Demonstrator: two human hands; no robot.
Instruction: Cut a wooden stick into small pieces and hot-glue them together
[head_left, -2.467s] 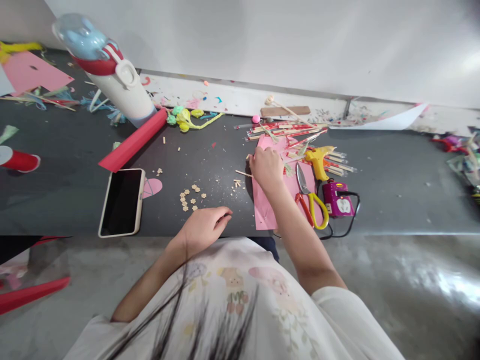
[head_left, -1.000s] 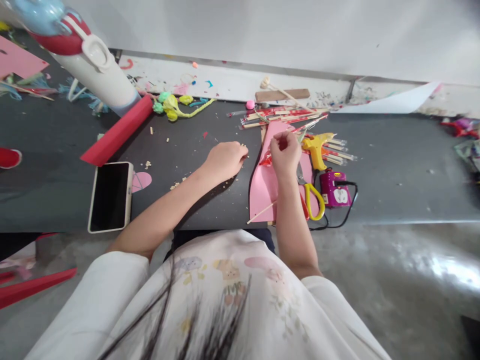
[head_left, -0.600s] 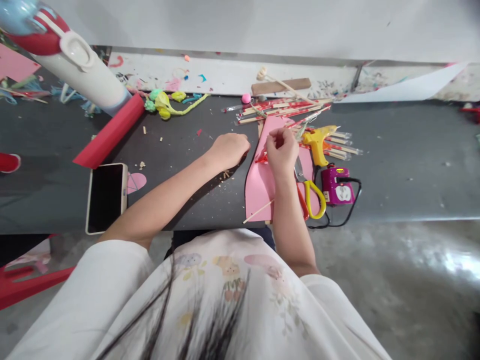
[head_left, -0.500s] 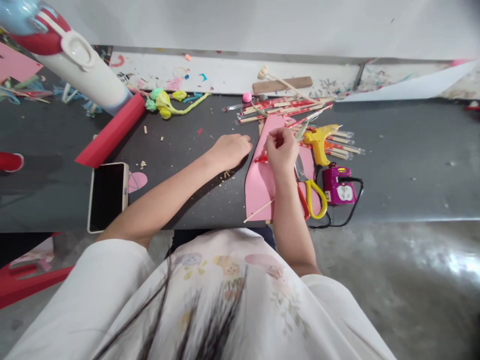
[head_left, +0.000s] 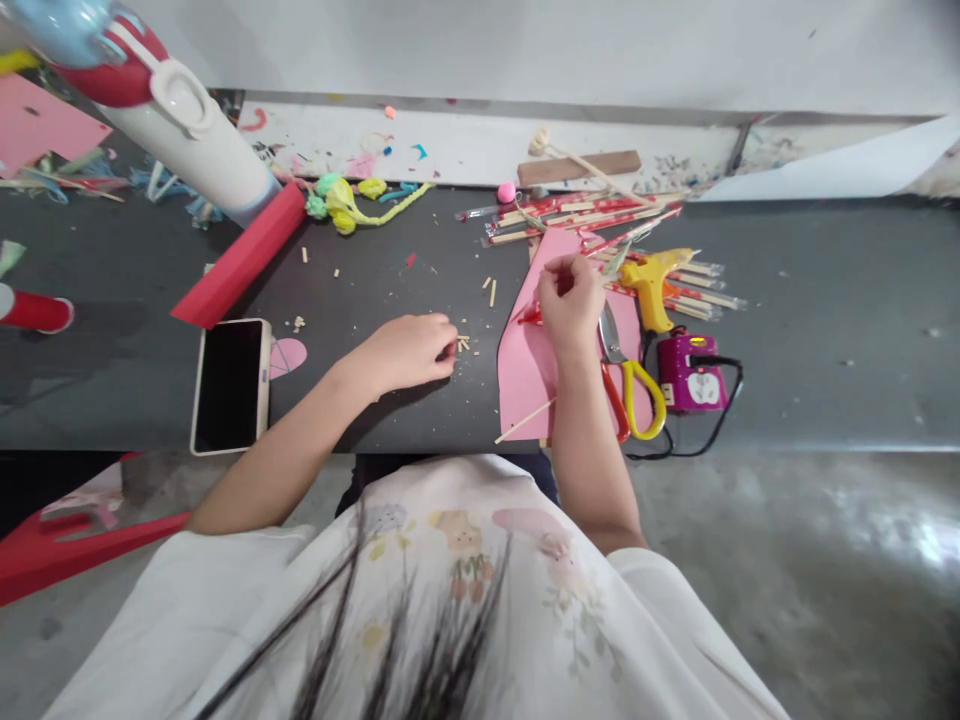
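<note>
My left hand (head_left: 411, 352) is low over the dark table, its fingers curled together beside several short cut pieces of wooden stick (head_left: 463, 343). Whether anything is inside those fingers is hidden. Above a pink paper sheet (head_left: 517, 385), my right hand (head_left: 571, 305) is closed in a pinch; what it holds, if anything, cannot be made out. A small red piece (head_left: 529, 315) shows at its left side. Scissors (head_left: 634, 395) with red and yellow handles lie just right of my right wrist. A thin wooden stick (head_left: 525, 420) rests across the sheet's near edge.
A yellow glue gun (head_left: 651, 285) lies at right by a purple box (head_left: 690, 375) with a black cable. Wrapped chopsticks (head_left: 570, 213) are piled behind. At left are a phone (head_left: 231, 388), a red paper tube (head_left: 241, 258) and a tall bottle (head_left: 191, 140).
My left hand has moved left and nearer to me, baring two short stick pieces on the table. My right hand keeps its pinch over the pink sheet. The view has shifted slightly.
</note>
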